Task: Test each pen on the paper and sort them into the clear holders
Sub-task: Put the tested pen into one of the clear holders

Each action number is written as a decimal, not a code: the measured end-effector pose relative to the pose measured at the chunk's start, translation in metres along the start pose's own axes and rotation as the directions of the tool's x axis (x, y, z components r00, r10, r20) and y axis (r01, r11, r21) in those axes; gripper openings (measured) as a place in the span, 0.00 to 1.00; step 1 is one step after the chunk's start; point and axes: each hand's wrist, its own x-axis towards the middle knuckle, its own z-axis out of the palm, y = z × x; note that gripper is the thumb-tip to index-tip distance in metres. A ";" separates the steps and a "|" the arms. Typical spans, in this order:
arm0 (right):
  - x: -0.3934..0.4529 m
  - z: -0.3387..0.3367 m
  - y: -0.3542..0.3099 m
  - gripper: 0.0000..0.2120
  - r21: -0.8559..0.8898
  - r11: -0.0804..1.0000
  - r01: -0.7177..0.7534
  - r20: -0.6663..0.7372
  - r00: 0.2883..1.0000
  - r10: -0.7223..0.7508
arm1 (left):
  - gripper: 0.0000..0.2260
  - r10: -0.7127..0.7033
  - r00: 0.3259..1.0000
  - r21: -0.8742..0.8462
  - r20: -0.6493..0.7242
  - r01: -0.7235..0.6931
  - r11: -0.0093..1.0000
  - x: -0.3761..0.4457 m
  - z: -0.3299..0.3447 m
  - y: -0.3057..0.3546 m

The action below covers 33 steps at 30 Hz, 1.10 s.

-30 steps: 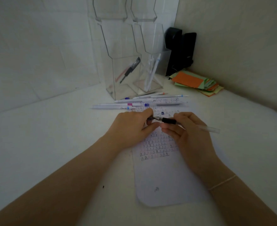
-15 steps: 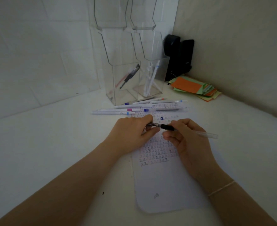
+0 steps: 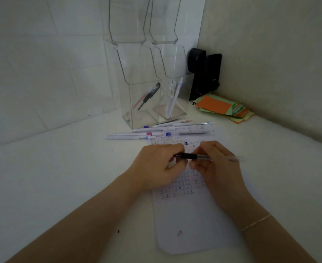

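White bench (image 3: 52,177) spreads out to the left of the hands, where the left hand (image 3: 156,165) pinches the dark tip end of a clear pen (image 3: 204,157) and the right hand (image 3: 216,166) grips its barrel, both held over the paper (image 3: 190,224) already covered in rows of test marks. Beyond the hands, a row of loose pens (image 3: 156,131) awaits testing, while the left holder (image 3: 143,103) and right holder (image 3: 175,97) each contain a few, so sorting seems partly done.

Office desk corner: white desktop (image 3: 61,177), clear acrylic holders (image 3: 143,103), loose pens (image 3: 131,137), coloured paper stack (image 3: 222,108), plain walls.
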 end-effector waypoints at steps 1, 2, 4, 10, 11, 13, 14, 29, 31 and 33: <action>0.001 -0.001 0.000 0.14 -0.059 0.998 0.038 -0.009 0.999 -0.038 | 0.08 -0.049 0.999 -0.086 -0.012 0.048 0.995 0.001 0.000 0.004; 0.001 -0.001 0.000 0.16 -0.121 0.990 0.070 -0.010 0.997 -0.071 | 0.09 -0.111 0.993 -0.200 -0.027 0.103 0.974 0.001 0.001 0.008; 0.000 0.001 0.000 0.17 -0.202 0.975 0.097 0.007 0.995 -0.098 | 0.10 -0.236 0.971 -0.403 -0.037 0.202 0.893 0.003 0.002 0.018; 0.000 0.014 -0.001 0.15 -0.349 0.933 0.088 0.059 0.996 -0.072 | 0.09 -0.431 0.900 -0.563 -0.070 0.321 0.761 0.009 0.004 0.016; 0.001 0.015 -0.002 0.14 -0.315 0.948 0.052 0.015 0.999 -0.050 | 0.09 -0.465 0.881 -0.589 -0.086 0.331 0.737 0.010 0.003 0.015; 0.006 0.008 -0.007 0.11 -0.129 0.992 0.000 -0.164 0.986 -0.021 | 0.08 -0.513 0.850 -0.591 -0.122 0.353 0.725 0.011 0.000 0.012; 0.009 0.003 -0.011 0.09 -0.064 0.998 0.023 -0.265 0.964 -0.039 | 0.07 -0.523 0.839 -0.575 -0.147 0.358 0.736 0.011 -0.001 0.009; 0.044 0.063 -0.041 0.18 -0.720 -0.127 0.682 0.694 0.710 -0.123 | 0.11 -0.276 0.860 -0.367 -0.428 0.113 0.923 0.013 -0.034 -0.016; 0.061 0.081 -0.073 0.20 -0.729 -0.145 0.669 0.683 0.723 -0.102 | 0.13 -0.342 0.821 -0.347 -0.458 0.189 0.919 0.012 -0.039 -0.028; 0.080 0.101 -0.108 0.24 -0.765 0.046 0.643 0.620 0.753 -0.222 | 0.10 -0.316 0.833 -0.136 -0.455 0.285 0.949 0.007 -0.038 -0.049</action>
